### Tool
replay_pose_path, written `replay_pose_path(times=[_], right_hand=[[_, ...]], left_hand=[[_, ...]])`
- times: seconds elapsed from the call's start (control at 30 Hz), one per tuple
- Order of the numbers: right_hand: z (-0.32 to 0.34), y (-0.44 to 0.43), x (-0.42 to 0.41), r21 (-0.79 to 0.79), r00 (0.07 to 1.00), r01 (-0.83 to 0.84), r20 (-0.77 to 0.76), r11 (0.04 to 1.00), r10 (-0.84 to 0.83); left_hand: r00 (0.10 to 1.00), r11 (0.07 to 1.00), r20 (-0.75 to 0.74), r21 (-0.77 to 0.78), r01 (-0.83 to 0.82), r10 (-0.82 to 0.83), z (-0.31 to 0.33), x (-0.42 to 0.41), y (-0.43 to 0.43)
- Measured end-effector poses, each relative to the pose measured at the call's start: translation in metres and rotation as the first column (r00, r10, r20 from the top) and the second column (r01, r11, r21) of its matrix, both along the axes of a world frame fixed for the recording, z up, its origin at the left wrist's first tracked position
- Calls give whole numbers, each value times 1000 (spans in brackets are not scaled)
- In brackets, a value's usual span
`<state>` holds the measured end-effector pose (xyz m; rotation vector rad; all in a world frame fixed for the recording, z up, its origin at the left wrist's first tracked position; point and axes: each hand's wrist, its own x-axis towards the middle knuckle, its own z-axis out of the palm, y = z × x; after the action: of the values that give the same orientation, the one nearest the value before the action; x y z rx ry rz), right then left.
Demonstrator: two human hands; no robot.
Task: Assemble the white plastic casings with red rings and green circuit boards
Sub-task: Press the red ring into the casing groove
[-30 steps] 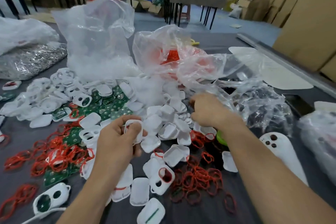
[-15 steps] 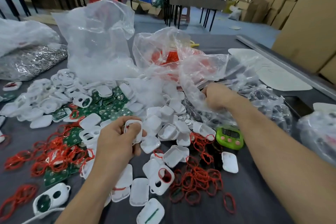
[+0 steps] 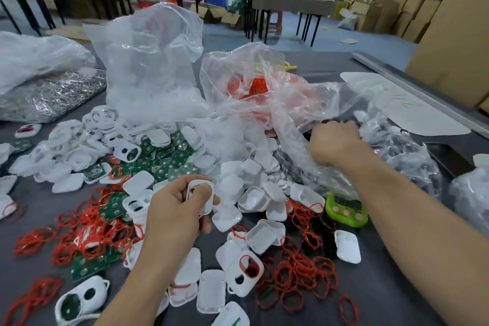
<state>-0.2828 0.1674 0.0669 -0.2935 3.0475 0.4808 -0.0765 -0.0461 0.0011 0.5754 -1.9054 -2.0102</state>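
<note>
Casing (image 3: 207, 202) near centre, pinched in our left hand (image 3: 172, 212) | light, stiff, slick; we judge rim edges safest hold | right hand (image 3: 334, 144) far right at clear bag (image 3: 299, 114), grasp: cannot tell

No text can be read. The green timer (image 3: 346, 210), right of the left hand's (image 3: 174, 209) grip on a casing (image 3: 201, 193), has a dark, illegible display. Pen marks on the white sheet (image 3: 412, 114), beyond the right hand (image 3: 336, 146) clutching a bag (image 3: 304, 103), are too blurred.
</note>
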Motion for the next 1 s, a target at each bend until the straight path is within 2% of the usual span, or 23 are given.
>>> replay_pose_path(times=[0.07,0.13,0.17,0.3,0.43,0.5,0.53,0.57,0.6,0.63,0.67,0.7,0.73,0.77,0.8,0.87,1.0], right_hand=[[-4,-4,-2,-99,991,-116,49,988,121],[-7,-4,-6,-191,975,-125,160,974,156],[-8,-3,-8,-202,976,-108,165,973,143],[-8,4,-7,-243,997,-77,5,967,81],[-1,6,3,-289,996,-71,-64,955,55],[7,7,9,-410,984,-47,-173,911,-28],[12,7,15,-523,963,-63,-256,850,-87],[15,5,24,-657,932,-111,-329,746,-151],[18,1,36,-788,913,-172,-352,591,-204],[19,-7,50,-901,928,-208,-305,381,-215],[17,-18,67,-974,967,-181,-201,134,-155],[12,-31,84,-993,996,-86,-82,-81,-41],[5,-44,99,-976,997,27,10,-218,77],[-4,-55,112,-953,984,115,71,-281,163],[-13,-64,122,-942,972,168,109,-290,210],[-28,-76,131,-934,959,223,158,-279,235],[-43,-82,140,-883,932,330,250,-334,262]], left_hand=[[1000,1000,-3,1,-1,1,0,0,-1],[1000,1000,-1,2,-3,3,-1,0,-2],[1000,1000,1,1,-2,2,-1,1,-2],[1000,1000,7,-20,7,-7,-3,1,-2],[1000,1000,14,-11,15,-15,-4,0,-1],[1000,1000,15,-2,17,-17,-6,-1,0],[1000,1000,16,-6,20,-20,-6,-1,0],[1000,1000,18,-14,26,-26,-6,-1,1],[999,999,16,-22,37,-37,-6,-1,2],[998,998,9,-28,54,-54,-6,-1,4],[997,997,2,-31,75,-75,-5,-1,5],[996,995,-5,-31,94,-94,-5,0,7],[994,994,-11,-20,109,-110,-5,0,8],[992,992,-17,3,122,-122,-4,0,9],[991,990,-23,31,135,-134,-4,0,10],[987,983,-34,87,162,-160,-3,0,10],[971,960,-70,150,237,-229,0,3,8]])
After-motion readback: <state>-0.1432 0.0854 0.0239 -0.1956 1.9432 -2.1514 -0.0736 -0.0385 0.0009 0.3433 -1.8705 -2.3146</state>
